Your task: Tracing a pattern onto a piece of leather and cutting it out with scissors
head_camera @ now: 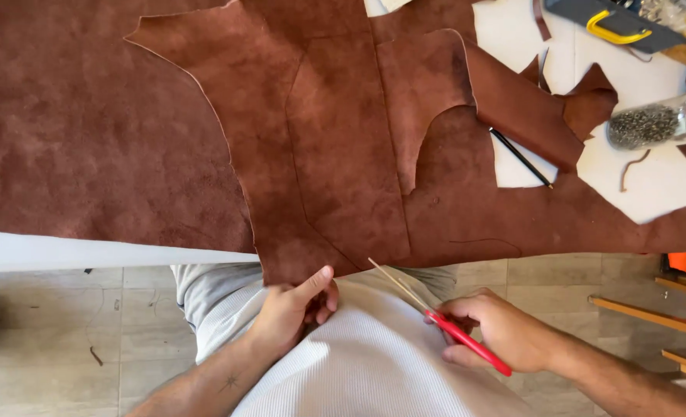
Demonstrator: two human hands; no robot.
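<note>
Brown leather hides [335,147] lie overlapped across a white table [65,251], one flap hanging over the near edge. My left hand [296,309] pinches the hanging lower edge of that flap, thumb on top. My right hand [497,328] holds red-handled scissors [435,313], their blades slightly parted and pointing up-left toward the leather's edge, just short of it. I wear a white ribbed shirt and grey trousers.
A black pencil [520,157] lies on the table in a gap between leather pieces. A clear jar of small metal pieces [655,123] lies at the right. A grey and yellow tool [613,23] sits at the top right. Wooden furniture [667,324] stands on the tiled floor at right.
</note>
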